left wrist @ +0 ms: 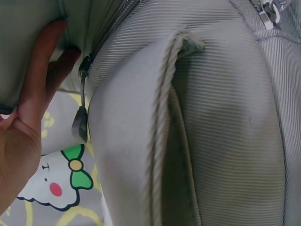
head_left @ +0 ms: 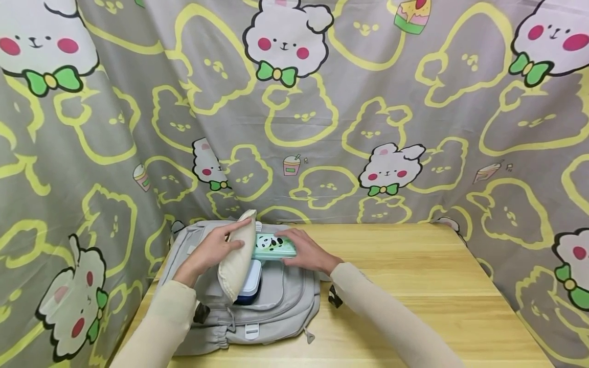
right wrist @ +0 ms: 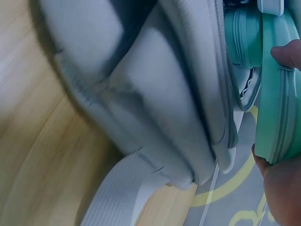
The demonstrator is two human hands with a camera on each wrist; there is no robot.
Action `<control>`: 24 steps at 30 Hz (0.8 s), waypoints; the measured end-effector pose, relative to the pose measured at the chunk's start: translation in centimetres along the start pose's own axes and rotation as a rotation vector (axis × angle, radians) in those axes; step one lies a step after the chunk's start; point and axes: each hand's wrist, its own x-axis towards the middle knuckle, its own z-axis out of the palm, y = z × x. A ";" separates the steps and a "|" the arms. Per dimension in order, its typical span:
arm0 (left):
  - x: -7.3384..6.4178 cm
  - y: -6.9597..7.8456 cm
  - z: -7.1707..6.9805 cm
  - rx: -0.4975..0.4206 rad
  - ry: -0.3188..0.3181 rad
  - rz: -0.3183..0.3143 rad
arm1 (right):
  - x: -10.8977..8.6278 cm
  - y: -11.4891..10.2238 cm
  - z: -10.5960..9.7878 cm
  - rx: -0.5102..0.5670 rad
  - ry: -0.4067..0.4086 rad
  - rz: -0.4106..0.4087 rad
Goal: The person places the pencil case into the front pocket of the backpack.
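Observation:
A grey backpack (head_left: 271, 322) lies on the table, its front pocket open. My left hand (head_left: 213, 250) holds up the pocket's pale flap (head_left: 239, 255), thumb on one side and fingers at its upper edge. Over the opening, my right hand (head_left: 310, 253) grips a mint-green pencil case (head_left: 276, 246) with a panda print by its right end. The right wrist view shows this case's zipper side between thumb and fingers, with a second green zippered item (right wrist: 242, 37) inside the bag. A box with a white lid (head_left: 250, 278) and dark blue base sits in the pocket, partly behind the flap.
The wooden table (head_left: 405, 286) extends to the right of the backpack. A grey strap (right wrist: 124, 188) comes off the bag's side onto the table. Patterned curtain (head_left: 313, 112) hangs behind and along both sides. A zipper pull (left wrist: 80, 123) dangles near my left fingers.

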 end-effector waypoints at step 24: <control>-0.3 -0.3 0.0 -0.026 0.006 -0.007 | -1.6 1.4 -0.4 0.039 0.018 -0.024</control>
